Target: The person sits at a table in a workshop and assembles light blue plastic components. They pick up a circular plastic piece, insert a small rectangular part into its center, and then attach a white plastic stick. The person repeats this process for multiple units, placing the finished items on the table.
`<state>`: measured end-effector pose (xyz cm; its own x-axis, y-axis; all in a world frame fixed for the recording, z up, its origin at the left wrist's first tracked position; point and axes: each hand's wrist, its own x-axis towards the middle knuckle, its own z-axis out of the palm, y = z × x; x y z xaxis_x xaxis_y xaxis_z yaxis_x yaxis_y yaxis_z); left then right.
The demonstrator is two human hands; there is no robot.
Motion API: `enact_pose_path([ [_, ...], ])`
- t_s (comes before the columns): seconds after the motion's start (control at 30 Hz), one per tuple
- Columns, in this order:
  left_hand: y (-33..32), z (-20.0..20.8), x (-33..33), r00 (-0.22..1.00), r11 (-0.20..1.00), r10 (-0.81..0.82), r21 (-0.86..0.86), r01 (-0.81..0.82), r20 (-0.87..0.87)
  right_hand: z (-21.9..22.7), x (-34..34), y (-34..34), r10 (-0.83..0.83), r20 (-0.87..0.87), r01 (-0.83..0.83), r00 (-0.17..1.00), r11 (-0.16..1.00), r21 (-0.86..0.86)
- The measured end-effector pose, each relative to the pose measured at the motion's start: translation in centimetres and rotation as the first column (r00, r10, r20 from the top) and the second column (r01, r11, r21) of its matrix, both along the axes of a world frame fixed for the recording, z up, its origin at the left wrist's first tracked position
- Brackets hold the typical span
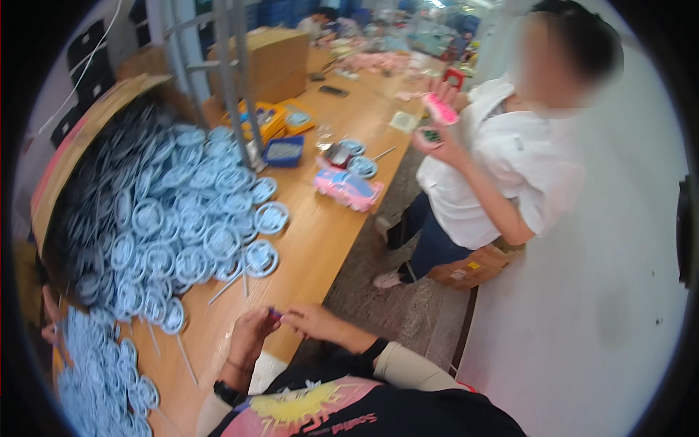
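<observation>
One dark piece (274,315), pinched between near-closed left hand (250,333) and right hand (313,321)! One pink toy car (347,190) ahead, dozens of blue discs (192,264) leftward.

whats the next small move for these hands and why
I'd probably bring the small dark piece a little further in over the table: the left hand seems to pinch it, the right hand is right beside it, and both are near the table's edge, so a slip might send it to the floor.
</observation>
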<state>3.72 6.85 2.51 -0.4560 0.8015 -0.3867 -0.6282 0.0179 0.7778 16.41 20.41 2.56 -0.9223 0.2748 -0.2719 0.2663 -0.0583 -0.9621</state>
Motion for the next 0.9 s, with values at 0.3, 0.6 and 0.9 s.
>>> enact_pose_path([
  [0.3,4.2,-0.5,-3.0,0.989,0.988,-0.115,0.092,0.123,-0.088,0.4,0.4,4.4,-0.092,-0.106,0.118,0.990,0.955,0.272],
  [0.6,11.4,-6.1,-9.7,-0.257,0.885,-0.447,-0.381,-0.267,-0.857,-0.4,1.1,8.4,-0.063,-0.156,0.111,0.986,0.941,0.321],
  [0.9,9.9,-4.3,-5.8,-0.188,0.941,-0.332,-0.338,0.001,-0.924,-0.5,1.5,10.7,-0.145,-0.058,0.156,0.988,0.903,0.399],
])
